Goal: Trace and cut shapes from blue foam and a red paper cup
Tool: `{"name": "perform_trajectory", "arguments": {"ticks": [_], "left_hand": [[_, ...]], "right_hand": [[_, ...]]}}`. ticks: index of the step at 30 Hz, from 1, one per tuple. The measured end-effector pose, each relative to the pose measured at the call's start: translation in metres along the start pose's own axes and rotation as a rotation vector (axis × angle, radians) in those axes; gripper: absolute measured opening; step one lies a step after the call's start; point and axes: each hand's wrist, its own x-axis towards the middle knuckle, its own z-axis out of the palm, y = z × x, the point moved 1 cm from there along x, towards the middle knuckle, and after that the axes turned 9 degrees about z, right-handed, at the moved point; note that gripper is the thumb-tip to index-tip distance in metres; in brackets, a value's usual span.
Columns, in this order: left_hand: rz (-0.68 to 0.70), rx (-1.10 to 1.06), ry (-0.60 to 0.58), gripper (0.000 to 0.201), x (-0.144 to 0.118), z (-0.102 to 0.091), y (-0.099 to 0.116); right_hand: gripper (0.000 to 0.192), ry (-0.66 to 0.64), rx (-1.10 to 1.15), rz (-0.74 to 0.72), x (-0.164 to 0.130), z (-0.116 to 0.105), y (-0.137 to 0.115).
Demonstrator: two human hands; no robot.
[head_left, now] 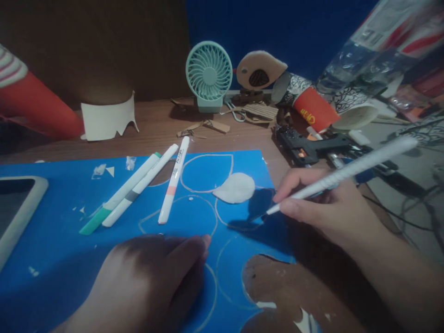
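White cutout (237,188) lies left of our right fingers (288,182), clamped on a pen (347,171); our left fingers (185,254), we cannot tell.

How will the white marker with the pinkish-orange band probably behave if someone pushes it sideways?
The marker would probably roll, because its barrel looks round and it lies on the flat blue sheet. It should feel stiff and light, as its body looks slim and plastic.
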Motion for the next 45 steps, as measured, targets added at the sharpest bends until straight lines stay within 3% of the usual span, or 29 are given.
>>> {"name": "perform_trajectory", "arguments": {"ticks": [9,16,23,34,45], "left_hand": [[0.019,0.039,-0.014,0.02,-0.003,0.0,-0.001],[0.012,0.037,-0.024,0.023,-0.001,0.0,0.0],[0.003,0.025,-0.014,0.022,-0.001,0.001,-0.001],[0.012,0.015,-0.009,0.019,-0.002,0.002,-0.001],[-0.006,0.006,-0.031,0.018,-0.002,0.0,-0.001]], "right_hand": [[0.033,0.133,-0.19,-0.025,0.002,0.004,0.0],[0.028,0.055,-0.221,-0.002,0.002,0.002,-0.007],[0.032,0.118,-0.188,0.023,0.002,0.004,-0.004],[0.03,0.043,0.097,0.085,0.004,0.001,0.009],[0.031,0.061,-0.097,0.083,0.004,0.003,0.003]]}}
